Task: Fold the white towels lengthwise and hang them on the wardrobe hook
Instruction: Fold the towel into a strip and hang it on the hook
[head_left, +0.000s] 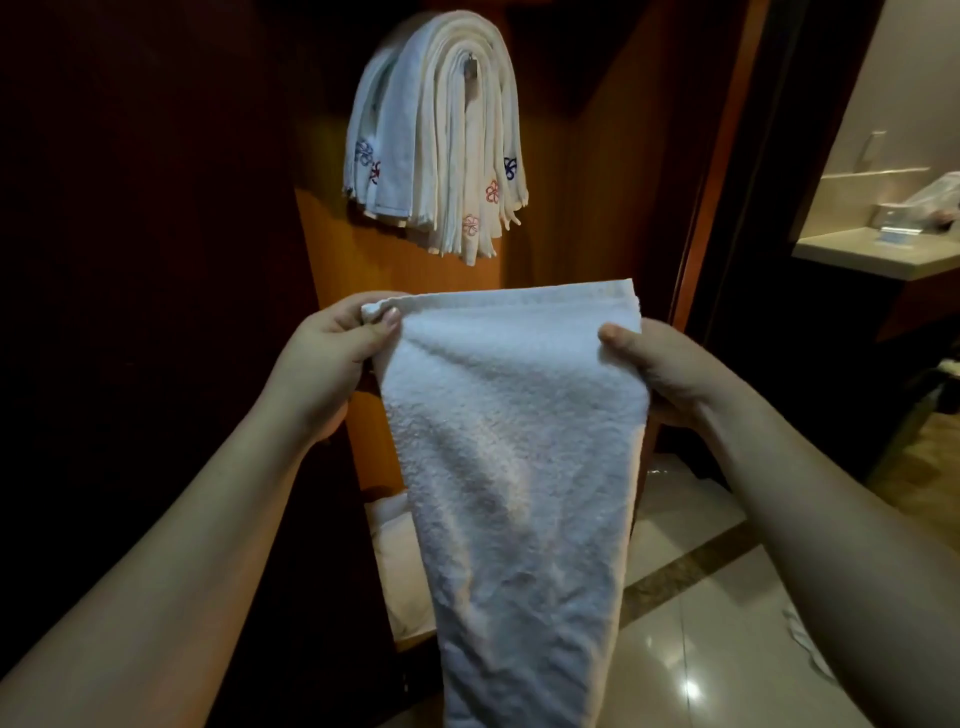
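Left hand (332, 358) is pinching the towel (514, 467) at its top corner; right hand (660, 374) is gripping the other edge; towel is hanging below the hook (470, 67) stack (436, 140).

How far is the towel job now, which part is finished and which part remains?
Done: a thick stack of folded towels already hangs over the wardrobe hook.

In hand: the left hand and the right hand pinch the top corners of one white towel, which hangs down between them.

Left: this towel is not yet on the hook. Whether more towels wait cannot be told.
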